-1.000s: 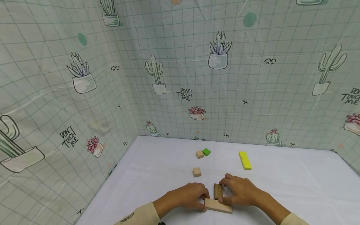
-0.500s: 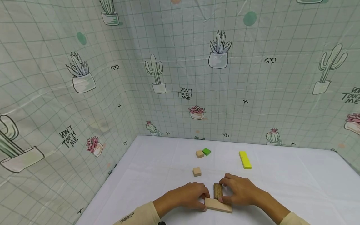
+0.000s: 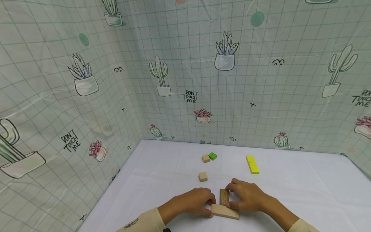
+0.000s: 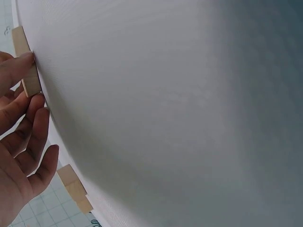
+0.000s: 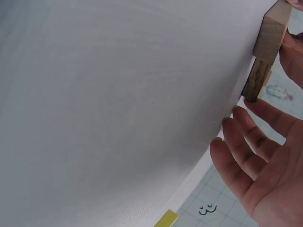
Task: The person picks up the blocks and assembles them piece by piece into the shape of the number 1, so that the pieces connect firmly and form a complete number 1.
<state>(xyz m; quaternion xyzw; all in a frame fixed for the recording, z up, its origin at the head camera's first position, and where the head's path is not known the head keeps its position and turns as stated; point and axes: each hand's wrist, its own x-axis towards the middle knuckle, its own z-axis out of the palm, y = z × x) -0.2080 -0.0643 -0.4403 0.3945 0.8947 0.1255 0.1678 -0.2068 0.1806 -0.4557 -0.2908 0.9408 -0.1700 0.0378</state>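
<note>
A pale wooden plank (image 3: 224,211) lies crosswise at the near part of the white table, its left end pinched between my left hand's (image 3: 195,202) thumb and fingers. Against its far side, a dark brown block (image 3: 224,197) points away from me. My right hand (image 3: 248,197) has its index finger at the far end of the dark block and its thumb by the place where block and plank meet. In the right wrist view the dark block (image 5: 257,79) touches the plank (image 5: 272,35). The left wrist view shows the left hand (image 4: 23,137) on the plank (image 4: 32,81).
Farther back on the white table (image 3: 162,167) lie a small pale cube (image 3: 203,177), another pale cube (image 3: 205,158) beside a green block (image 3: 213,156), and a yellow bar (image 3: 252,165) to the right. A cactus-print cloth (image 3: 179,71) hangs behind and at the left.
The dark block has shifted very slightly to the left along the plank. Both hands stay in nearly the same place and hold as before.
</note>
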